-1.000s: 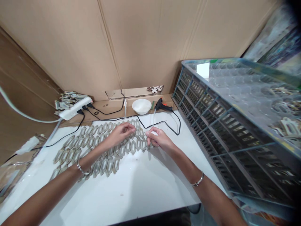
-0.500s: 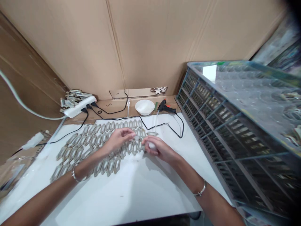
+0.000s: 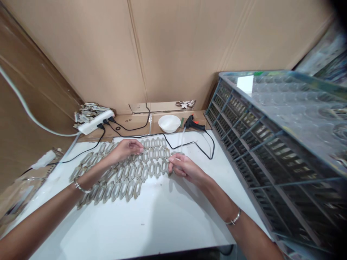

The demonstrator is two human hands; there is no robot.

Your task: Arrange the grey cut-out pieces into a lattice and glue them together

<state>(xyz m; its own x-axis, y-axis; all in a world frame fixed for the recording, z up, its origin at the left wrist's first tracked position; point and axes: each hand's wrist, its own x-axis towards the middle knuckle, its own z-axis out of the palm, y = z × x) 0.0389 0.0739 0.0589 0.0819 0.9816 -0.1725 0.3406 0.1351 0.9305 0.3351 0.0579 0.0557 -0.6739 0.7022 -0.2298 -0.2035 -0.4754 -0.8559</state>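
My left hand (image 3: 127, 149) hovers over the rows of small elongated frame-shaped pieces (image 3: 139, 170), thumb and fingertips pinched together. A small pale bit shows at its fingertips, too small to name. My right hand (image 3: 187, 167) is at the right end of the rows, fingers curled in and thumb against the index finger. What it holds, if anything, is hidden. Its fingertips are beside the last piece of a row. One more piece lies sideways just behind this hand, partly covered. The pieces are grey-beige with pointed ends and open middles.
Behind the rows stand a white bowl (image 3: 169, 123) and a black glue gun (image 3: 194, 124), its cord (image 3: 189, 143) looping over the white table (image 3: 162, 224). A power strip (image 3: 95, 122) and a pile of pieces (image 3: 89, 110) are at back left. A grey crate (image 3: 244, 133) lines the right side.
My left hand has moved left, away from my right hand, uncovering pieces in the middle rows. My right hand stays near the row's end; the white thing seen in it earlier no longer shows.
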